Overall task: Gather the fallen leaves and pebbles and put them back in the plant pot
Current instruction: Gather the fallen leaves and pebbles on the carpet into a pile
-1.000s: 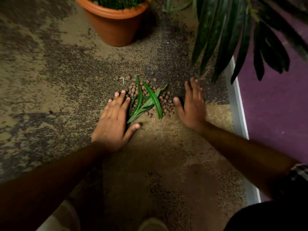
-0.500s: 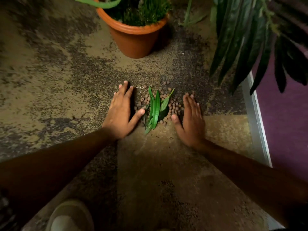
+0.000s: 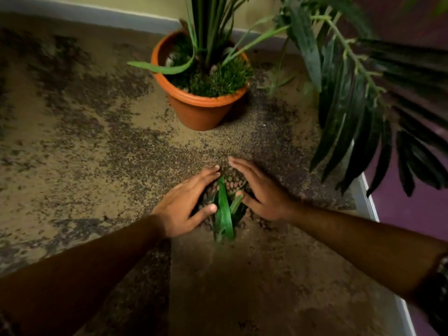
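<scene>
Green fallen leaves (image 3: pixel 225 212) lie bunched on a small heap of brown pebbles (image 3: pixel 232 184) on the speckled floor. My left hand (image 3: pixel 186 202) presses against the heap's left side, fingers straight, thumb near the leaves. On the right side my right hand (image 3: pixel 260 190) does the same, fingers straight and angled inward. The fingertips of both hands nearly meet behind the heap. The orange plant pot (image 3: pixel 198 110) with green plants stands upright on the floor beyond the hands.
Large dark palm fronds (image 3: pixel 351 105) hang over the right side. A white strip (image 3: pixel 363 197) borders a purple surface (image 3: pixel 412 209) at the right. A wall with a pale skirting (image 3: pixel 97 13) runs behind the pot.
Both hands have slid inward and pushed the leaves and pebbles into a tighter heap. The view has tilted up, so that the whole pot and the wall show.
</scene>
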`<state>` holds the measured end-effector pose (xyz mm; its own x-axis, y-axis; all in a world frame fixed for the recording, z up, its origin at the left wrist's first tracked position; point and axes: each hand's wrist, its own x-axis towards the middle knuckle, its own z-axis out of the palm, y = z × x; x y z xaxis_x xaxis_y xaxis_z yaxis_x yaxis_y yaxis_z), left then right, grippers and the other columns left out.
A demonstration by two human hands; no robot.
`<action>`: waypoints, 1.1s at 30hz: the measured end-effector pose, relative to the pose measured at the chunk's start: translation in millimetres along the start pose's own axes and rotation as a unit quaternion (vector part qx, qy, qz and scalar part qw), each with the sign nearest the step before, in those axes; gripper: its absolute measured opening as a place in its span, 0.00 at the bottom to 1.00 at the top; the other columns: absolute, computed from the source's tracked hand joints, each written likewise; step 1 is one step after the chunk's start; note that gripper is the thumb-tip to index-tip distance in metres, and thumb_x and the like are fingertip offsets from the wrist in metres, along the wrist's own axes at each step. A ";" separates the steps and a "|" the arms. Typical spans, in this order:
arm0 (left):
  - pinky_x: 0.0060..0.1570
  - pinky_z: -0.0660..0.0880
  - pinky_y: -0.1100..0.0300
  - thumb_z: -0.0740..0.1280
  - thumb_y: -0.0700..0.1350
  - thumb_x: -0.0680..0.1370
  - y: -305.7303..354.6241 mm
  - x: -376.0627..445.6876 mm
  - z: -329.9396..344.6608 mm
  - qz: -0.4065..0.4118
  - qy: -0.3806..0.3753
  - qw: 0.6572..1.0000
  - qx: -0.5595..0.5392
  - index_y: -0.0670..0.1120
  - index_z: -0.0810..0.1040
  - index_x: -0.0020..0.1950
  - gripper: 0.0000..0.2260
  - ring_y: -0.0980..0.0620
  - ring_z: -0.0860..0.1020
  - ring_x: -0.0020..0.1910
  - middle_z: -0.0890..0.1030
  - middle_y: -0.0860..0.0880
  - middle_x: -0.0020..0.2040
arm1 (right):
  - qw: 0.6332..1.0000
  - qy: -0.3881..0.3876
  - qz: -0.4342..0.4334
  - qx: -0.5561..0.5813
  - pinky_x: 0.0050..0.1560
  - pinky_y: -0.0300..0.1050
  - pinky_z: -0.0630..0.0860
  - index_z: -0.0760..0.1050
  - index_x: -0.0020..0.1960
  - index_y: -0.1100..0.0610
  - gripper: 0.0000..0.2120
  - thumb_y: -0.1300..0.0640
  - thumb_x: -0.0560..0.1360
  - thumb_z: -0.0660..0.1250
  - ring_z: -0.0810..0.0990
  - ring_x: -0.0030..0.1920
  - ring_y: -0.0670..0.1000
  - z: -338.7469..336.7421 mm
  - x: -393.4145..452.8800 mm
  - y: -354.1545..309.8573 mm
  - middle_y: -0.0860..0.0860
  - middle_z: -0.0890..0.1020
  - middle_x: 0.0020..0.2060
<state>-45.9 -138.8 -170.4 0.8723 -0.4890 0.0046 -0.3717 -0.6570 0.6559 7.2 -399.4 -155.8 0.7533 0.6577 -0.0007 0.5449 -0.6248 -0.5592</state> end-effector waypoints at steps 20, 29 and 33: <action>0.82 0.46 0.51 0.49 0.69 0.82 -71.3 48.3 -43.1 -0.084 0.044 0.978 0.185 0.45 0.51 0.84 0.38 0.52 0.45 0.83 0.52 0.48 0.84 | 0.865 0.175 0.467 -0.051 0.78 0.56 0.61 0.48 0.83 0.58 0.46 0.37 0.78 0.66 0.59 0.79 0.63 -100.5 145.7 153.4 0.59 0.54 0.81; 0.81 0.51 0.49 0.55 0.66 0.81 -70.0 47.8 -46.9 -0.081 0.054 0.985 0.140 0.46 0.58 0.82 0.35 0.54 0.47 0.83 0.54 0.49 0.84 | 0.864 0.184 0.467 -0.020 0.71 0.52 0.69 0.65 0.78 0.57 0.33 0.39 0.80 0.63 0.70 0.73 0.61 -115.8 156.9 159.7 0.58 0.70 0.75; 0.81 0.50 0.49 0.55 0.66 0.81 -71.0 48.1 -47.6 -0.083 0.051 0.985 0.140 0.46 0.57 0.82 0.36 0.54 0.46 0.83 0.54 0.50 0.84 | 0.898 0.211 0.378 -0.072 0.61 0.52 0.75 0.75 0.67 0.56 0.24 0.41 0.80 0.62 0.80 0.60 0.59 -78.5 133.3 140.3 0.57 0.81 0.60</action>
<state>37.6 -88.4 -180.8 0.9508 -0.3098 -0.0003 -0.2810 -0.8629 0.4201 213.0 -432.4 -169.2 0.9842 -0.1771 -0.0031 -0.1622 -0.8939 -0.4179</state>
